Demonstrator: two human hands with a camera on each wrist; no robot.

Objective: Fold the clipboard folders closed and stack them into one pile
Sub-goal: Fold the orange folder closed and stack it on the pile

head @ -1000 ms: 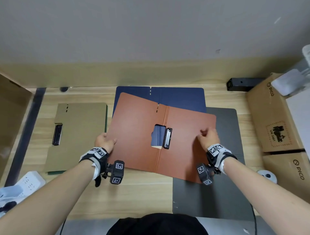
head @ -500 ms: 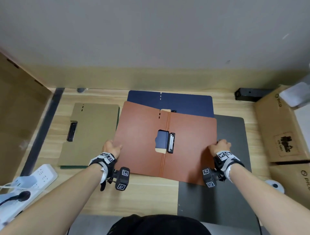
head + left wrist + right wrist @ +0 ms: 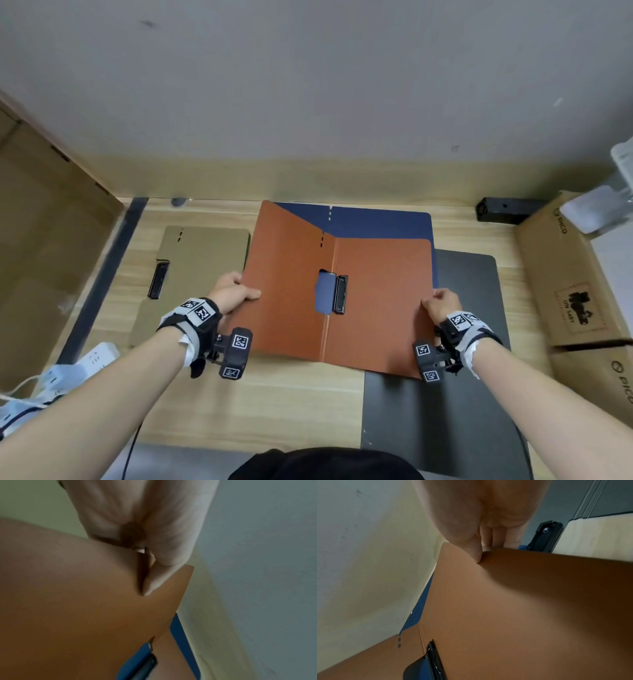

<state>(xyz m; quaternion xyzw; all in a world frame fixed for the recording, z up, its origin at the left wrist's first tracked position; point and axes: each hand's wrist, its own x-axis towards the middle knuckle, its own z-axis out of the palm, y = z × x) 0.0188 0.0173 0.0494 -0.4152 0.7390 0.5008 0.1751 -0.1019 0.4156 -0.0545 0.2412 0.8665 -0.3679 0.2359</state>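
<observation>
An open orange-brown clipboard folder point(image 3: 376, 301) lies over an open dark blue folder point(image 3: 376, 222) in the middle of the desk. Its black clip point(image 3: 340, 294) sits beside the spine. My left hand point(image 3: 233, 294) pinches the folder's left edge, thumb on top, and that left flap point(image 3: 284, 281) is raised off the desk. My right hand point(image 3: 443, 303) pinches the right edge, which stays low. In the left wrist view the thumb point(image 3: 154, 580) presses on the orange flap point(image 3: 85, 601); in the right wrist view the thumb point(image 3: 471, 550) pinches the orange cover point(image 3: 505, 601). A closed olive folder point(image 3: 198, 274) lies to the left.
A dark grey mat point(image 3: 445, 394) covers the desk's right side. Cardboard boxes point(image 3: 575, 281) stand along the right edge, with a black device point(image 3: 503, 210) behind them. A white power strip point(image 3: 68, 373) lies at the front left. A brown panel point(image 3: 44, 240) stands at the left.
The left hand has lifted the orange folder's left flap, folding it up along the spine. The right hand slid from the cover's top to its right edge and holds there.
</observation>
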